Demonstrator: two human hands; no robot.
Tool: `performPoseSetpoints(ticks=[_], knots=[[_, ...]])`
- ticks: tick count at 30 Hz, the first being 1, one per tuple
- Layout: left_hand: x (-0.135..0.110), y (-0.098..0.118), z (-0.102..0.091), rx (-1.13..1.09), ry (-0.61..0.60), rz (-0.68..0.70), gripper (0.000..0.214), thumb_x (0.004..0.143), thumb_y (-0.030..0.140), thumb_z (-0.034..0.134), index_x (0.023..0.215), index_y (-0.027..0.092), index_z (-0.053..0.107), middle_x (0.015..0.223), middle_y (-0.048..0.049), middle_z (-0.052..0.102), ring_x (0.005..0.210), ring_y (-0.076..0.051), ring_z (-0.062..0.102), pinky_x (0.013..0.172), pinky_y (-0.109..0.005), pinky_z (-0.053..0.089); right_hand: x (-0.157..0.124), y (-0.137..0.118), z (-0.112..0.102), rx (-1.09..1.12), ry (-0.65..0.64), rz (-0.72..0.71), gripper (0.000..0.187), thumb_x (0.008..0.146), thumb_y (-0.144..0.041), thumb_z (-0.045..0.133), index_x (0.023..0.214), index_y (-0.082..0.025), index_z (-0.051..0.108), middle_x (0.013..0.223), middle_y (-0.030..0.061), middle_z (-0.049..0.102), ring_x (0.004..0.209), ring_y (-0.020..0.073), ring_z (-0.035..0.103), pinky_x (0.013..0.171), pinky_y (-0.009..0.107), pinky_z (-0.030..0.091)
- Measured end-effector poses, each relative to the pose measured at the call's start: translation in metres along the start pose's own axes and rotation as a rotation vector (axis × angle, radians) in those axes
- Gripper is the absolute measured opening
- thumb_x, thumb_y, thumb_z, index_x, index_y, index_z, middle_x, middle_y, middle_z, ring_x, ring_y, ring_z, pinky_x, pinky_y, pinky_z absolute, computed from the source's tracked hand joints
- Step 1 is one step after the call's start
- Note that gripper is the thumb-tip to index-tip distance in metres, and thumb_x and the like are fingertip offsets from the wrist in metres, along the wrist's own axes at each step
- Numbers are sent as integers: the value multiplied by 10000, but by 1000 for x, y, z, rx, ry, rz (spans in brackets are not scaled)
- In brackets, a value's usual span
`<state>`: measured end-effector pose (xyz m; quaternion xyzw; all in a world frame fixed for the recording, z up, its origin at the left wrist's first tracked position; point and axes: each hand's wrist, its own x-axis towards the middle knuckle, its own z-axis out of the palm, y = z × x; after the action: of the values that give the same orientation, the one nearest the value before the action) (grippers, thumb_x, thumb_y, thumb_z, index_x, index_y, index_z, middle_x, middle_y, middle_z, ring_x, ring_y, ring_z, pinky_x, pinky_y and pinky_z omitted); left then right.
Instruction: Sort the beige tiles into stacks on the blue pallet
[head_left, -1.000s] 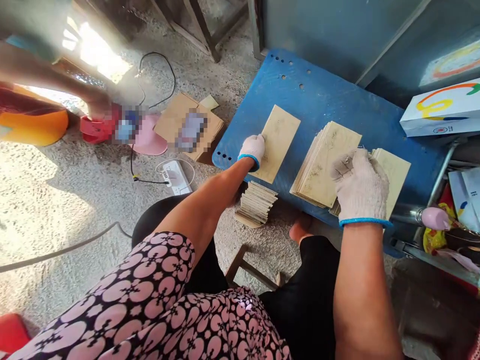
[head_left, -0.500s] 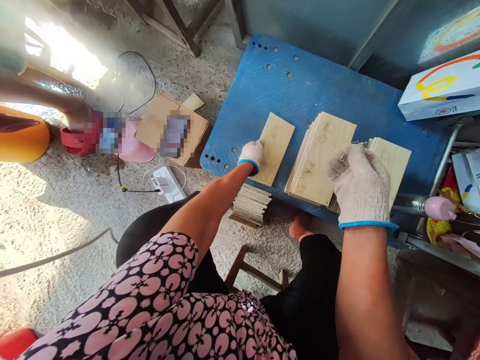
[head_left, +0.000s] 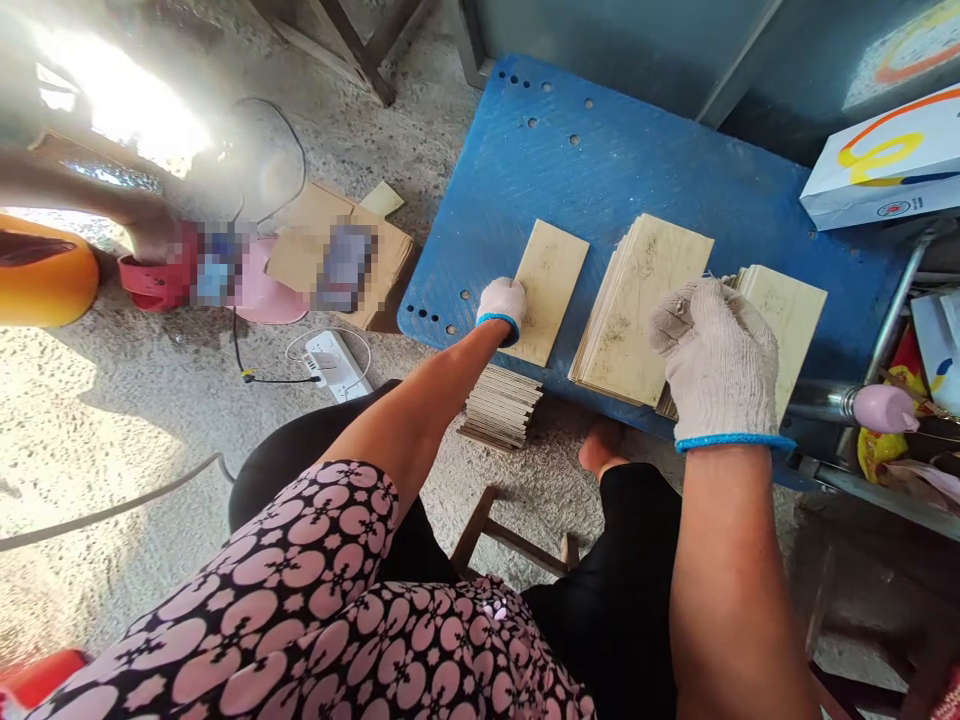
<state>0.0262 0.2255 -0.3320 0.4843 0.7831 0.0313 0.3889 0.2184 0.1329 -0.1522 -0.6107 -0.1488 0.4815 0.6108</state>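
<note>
White-gloved, the left hand (head_left: pixel 501 298) rests, fingers curled, at a board's (head_left: pixel 555 290) left edge on the table (head_left: pixel 667 170); its grip I cannot tell. Next comes a stack (head_left: pixel 649 310), then the right hand (head_left: pixel 720 360), curled, contents hidden, overlapping a second stack (head_left: pixel 789 318). Hands and boards have barely shifted; work seems paused.

White power strip (head_left: pixel 339 368) on floor (head_left: pixel 90 570), cable (head_left: pixel 281 380) plugged in; orange container (head_left: pixel 49 285) (bucket, perhaps) near red sandal (head_left: pixel 154 283).
</note>
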Motion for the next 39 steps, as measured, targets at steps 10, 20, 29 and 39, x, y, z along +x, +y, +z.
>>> performPoseSetpoints(ticks=[10, 20, 29, 39], knots=[[-6, 5, -8, 320, 26, 123, 378, 986, 301, 411, 1155, 183, 728, 1235, -158, 703, 1169, -311, 624, 961, -357, 467, -3, -6, 3, 45, 1, 9, 142, 816, -224, 696, 714, -208, 598, 638, -35, 616, 562, 95, 588, 523, 206, 505], [-22, -9, -15, 419, 79, 378, 465, 979, 292, 419, 1420, 184, 519, 1303, -187, 590, 1211, -363, 568, 1058, -467, 418, -7, -10, 3, 65, -32, -35, 222, 860, -218, 703, 680, -180, 578, 595, -30, 577, 504, 83, 548, 485, 198, 475], [-63, -19, -32, 47, 291, 195, 597, 987, 411, 455, 1536, 189, 381, 1435, -136, 517, 1315, -301, 510, 1130, -403, 375, -10, -22, 5, 95, -69, 4, 328, 1021, -213, 520, 693, -206, 500, 570, -44, 521, 486, 97, 507, 441, 205, 414], [-192, -115, 9, -54, 200, -240, 689, 888, 543, 601, 1478, 249, 399, 1365, -148, 583, 1290, -342, 545, 1033, -440, 478, -17, -26, 7, 126, -101, 7, 361, 1062, -234, 455, 702, -206, 448, 528, -73, 484, 463, 96, 533, 427, 210, 346]])
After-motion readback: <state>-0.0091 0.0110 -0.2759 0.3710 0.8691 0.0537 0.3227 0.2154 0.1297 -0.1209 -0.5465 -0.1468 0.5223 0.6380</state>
